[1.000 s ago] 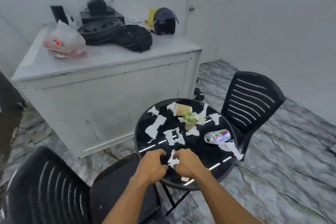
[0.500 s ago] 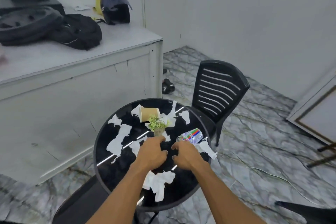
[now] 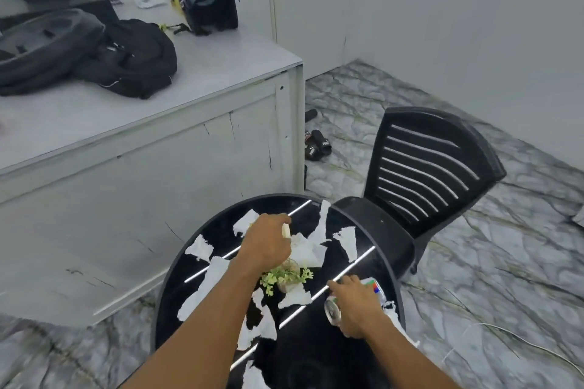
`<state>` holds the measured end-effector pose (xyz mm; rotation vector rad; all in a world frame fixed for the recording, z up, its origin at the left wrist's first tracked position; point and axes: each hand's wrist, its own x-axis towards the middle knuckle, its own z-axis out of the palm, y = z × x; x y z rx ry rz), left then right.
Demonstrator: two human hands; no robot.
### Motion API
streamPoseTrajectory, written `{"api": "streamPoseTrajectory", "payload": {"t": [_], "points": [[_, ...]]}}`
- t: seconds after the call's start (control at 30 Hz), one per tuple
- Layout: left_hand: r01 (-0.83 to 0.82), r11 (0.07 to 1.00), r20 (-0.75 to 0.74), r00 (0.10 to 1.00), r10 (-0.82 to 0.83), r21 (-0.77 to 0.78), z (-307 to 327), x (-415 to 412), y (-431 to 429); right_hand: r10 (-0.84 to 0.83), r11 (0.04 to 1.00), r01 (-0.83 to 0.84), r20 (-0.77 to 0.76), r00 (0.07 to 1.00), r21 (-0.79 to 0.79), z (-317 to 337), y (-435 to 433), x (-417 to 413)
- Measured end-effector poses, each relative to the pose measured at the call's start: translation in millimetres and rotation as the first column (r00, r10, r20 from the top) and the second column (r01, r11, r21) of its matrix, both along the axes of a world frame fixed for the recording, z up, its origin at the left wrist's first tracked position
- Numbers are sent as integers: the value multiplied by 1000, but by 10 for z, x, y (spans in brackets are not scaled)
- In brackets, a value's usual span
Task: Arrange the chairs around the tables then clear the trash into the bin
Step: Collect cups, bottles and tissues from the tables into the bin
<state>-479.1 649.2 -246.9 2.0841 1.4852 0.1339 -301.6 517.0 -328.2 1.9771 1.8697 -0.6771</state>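
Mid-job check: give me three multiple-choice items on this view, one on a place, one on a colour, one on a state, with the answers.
1. Where is the helmet?
A. on the grey counter
B. on a shelf
C. hanging on the door

2. What colour is the chair by the round table?
A. white
B. red
C. black

3. How is the can?
A. upright, untouched
B. on its side under the right hand
C. inside a bin

Answers:
1 A: it sits on the countertop near the wall.
2 C: its back and seat are both black.
3 B: its round end faces the camera and fingers curl over it, while the left hand grips the cup.
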Motion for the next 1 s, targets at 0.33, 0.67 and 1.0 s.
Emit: {"api": "streamPoseTrajectory", "payload": {"t": [0.33,0.67,1.0], "points": [[-16,997,-176,984,2,-78,-394,-61,742,117,993,-117,-3,993,13,-167,582,161],[77,971,-342,927,-154,-227,-761,-34,905,-30,972,70,-177,984,226,258,1294,279],[3,1000,-280,960,-8,-16,-361,-524,730,49,943,35,-242,969,331,533,1577,-133]]}}
